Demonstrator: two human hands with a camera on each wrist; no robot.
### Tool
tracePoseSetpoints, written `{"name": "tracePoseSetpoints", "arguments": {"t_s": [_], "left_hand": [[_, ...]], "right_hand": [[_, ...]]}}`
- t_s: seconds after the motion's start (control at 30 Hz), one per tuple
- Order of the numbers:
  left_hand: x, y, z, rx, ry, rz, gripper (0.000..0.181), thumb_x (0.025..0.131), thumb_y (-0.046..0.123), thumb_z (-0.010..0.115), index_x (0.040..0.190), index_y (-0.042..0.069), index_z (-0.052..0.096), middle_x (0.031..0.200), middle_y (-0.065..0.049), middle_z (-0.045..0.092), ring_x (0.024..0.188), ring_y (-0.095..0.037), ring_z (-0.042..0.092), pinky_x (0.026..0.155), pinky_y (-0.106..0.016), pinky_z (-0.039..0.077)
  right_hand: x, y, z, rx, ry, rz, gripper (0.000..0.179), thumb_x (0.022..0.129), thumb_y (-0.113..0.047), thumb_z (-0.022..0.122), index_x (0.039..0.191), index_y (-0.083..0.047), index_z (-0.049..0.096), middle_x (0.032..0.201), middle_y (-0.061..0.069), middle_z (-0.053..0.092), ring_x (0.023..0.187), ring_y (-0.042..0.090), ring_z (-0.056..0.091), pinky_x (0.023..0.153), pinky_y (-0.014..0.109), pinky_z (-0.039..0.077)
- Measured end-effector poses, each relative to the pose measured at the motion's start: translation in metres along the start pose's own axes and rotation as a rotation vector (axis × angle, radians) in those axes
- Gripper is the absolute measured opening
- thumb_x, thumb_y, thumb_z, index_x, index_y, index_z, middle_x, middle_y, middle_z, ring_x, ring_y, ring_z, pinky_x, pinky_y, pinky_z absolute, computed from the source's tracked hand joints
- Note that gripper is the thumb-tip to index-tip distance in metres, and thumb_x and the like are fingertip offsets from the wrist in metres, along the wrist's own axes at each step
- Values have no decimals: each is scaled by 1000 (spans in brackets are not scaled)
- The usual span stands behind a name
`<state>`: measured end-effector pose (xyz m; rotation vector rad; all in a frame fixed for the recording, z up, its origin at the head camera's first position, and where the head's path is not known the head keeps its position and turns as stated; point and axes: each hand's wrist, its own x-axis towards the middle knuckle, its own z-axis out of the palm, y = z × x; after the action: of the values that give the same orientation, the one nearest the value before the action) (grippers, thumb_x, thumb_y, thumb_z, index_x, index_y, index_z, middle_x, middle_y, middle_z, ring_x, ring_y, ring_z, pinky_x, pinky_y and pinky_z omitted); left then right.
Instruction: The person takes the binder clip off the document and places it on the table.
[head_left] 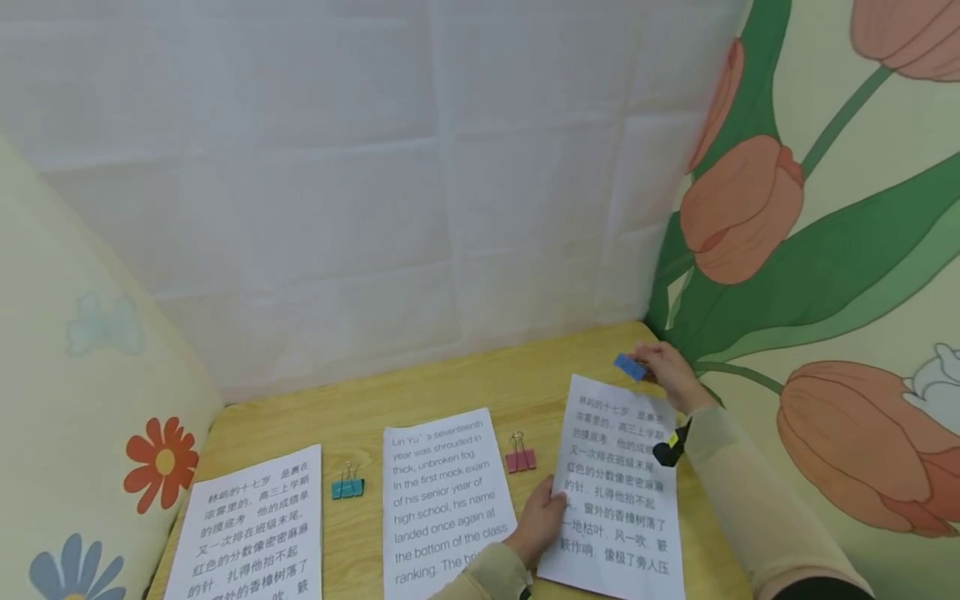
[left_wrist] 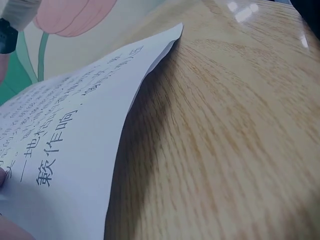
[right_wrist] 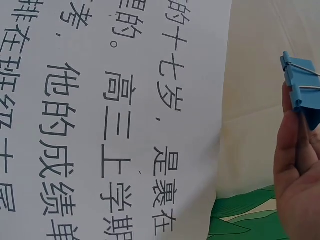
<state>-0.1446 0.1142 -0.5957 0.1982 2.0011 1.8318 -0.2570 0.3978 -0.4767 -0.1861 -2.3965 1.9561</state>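
Note:
A sheaf of printed paper [head_left: 611, 517] with Chinese text is tilted up off the table at the right. My left hand [head_left: 542, 521] grips its left edge, thumb on the printed face. Beyond the paper's top right corner, my right hand [head_left: 670, 373] pinches a blue binder clip [head_left: 628, 367]. In the right wrist view the clip [right_wrist: 301, 82] is apart from the paper [right_wrist: 135, 135], its wire handles showing. The left wrist view shows the lower edge of the paper [left_wrist: 90, 125] raised over the wood; only bits of the left hand appear there.
An English-text paper [head_left: 442, 500] lies in the middle, another Chinese-text paper [head_left: 247, 533] at the left. Between them sits a teal binder clip [head_left: 347, 488]; a pink binder clip [head_left: 521, 460] is right of the middle paper. Walls enclose the wooden table [head_left: 360, 408] behind and at both sides.

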Motion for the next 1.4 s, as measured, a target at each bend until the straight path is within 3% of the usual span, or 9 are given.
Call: {"name": "tracePoseSetpoints", "arguments": {"t_s": [0.17,0.27,0.57,0.9,1.23,1.4], "left_hand": [[2,0,1,-2,8,2,25,106,13,46,123,2,60,82,-1,62,69,-16,62,66,-35,54],[3,1,2,-8,14,1,24,106,13,46,123,2,60,81,-1,63,68,-16,62,65,-35,54],[4,6,2,-57,-5,-35,29,107,14,45,130,2,57,84,-3,63,70,-16,63,67,-34,54],[8,7,2,-91,2,-65,33,107,15,45,134,0,55,89,-4,66,74,-18,66,70,-34,56],[14,4,5,-166,0,-78,33,107,11,43,134,-4,52,89,-4,67,76,-17,68,69,-34,57],[17,6,5,-191,-8,-82,34,107,11,43,135,-5,52,92,-5,68,79,-18,69,71,-36,58]], "right_hand": [[-1,0,-6,16,35,12,45,109,-35,52,130,3,43,114,2,64,93,2,61,83,21,53],[-3,1,-9,37,57,23,45,108,-37,53,130,2,43,110,-2,64,93,0,61,82,20,52],[-8,11,-24,76,103,27,39,110,-29,49,133,2,42,111,-6,60,93,-1,61,82,20,52],[-24,23,-37,70,123,82,56,107,-47,49,136,0,38,115,-6,58,96,0,57,83,19,50],[-43,51,-47,107,161,161,51,108,-44,49,134,-1,38,113,-5,56,89,3,58,80,22,51],[-48,65,-50,120,172,175,58,107,-48,50,136,0,37,119,0,53,92,2,58,81,21,50]]}}
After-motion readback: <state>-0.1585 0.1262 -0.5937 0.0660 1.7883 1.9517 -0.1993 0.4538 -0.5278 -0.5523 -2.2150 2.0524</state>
